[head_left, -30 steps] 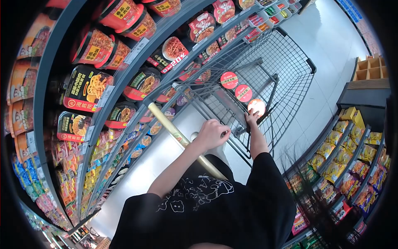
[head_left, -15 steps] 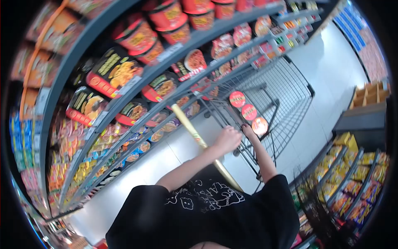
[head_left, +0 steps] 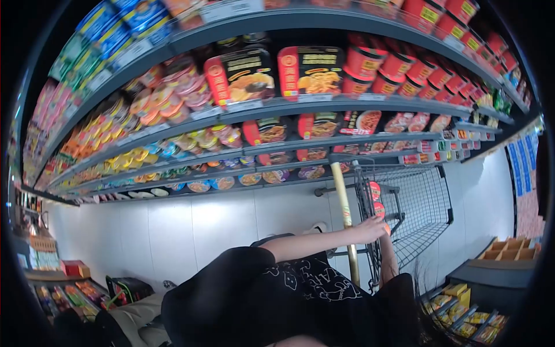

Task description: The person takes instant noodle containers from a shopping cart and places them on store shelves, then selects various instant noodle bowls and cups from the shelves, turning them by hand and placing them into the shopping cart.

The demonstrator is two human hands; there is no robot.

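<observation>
My left hand reaches across the yellowish cart handle, its fingers curled together beside the round tubs; what is between them is too small to make out. Just beyond it, my right hand is over the rear of the wire shopping cart, its fingers mostly hidden behind my left hand. Two red-lidded tubs lie in the cart near its handle end, and part of an orange-lit tub shows by my hands.
A long shelf of packaged food curves across the front. Behind, at the lower left, are a person's beige trousers and a dark bag. A wooden divided tray and yellow packets stand at the lower right.
The view has swung left, bringing more shelf and a person into sight. My left hand has moved forward over the handle to the tubs; my right hand has drawn back close to it.
</observation>
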